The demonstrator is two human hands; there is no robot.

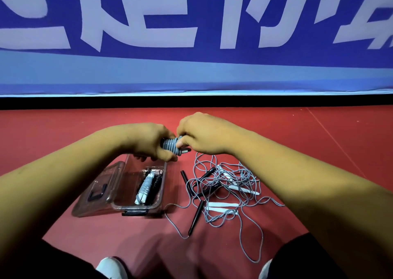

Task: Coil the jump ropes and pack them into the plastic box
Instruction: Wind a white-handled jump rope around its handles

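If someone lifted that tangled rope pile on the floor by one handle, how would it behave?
Probably floppy: the tangled pile lies in loose, thin loops, so neighbouring cords would likely drag along. The slim black handle looks stiff and might roll if nudged.

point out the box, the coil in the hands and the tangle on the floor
box point(136, 208): head view, front rim
coil point(170, 146): head view, middle turns
tangle point(223, 173): head view, dense middle

Left hand point(148, 140) holds a coiled rope point(171, 146) (grey) above the box point(163, 183); right hand point(202, 136) seemingly pinches its end.
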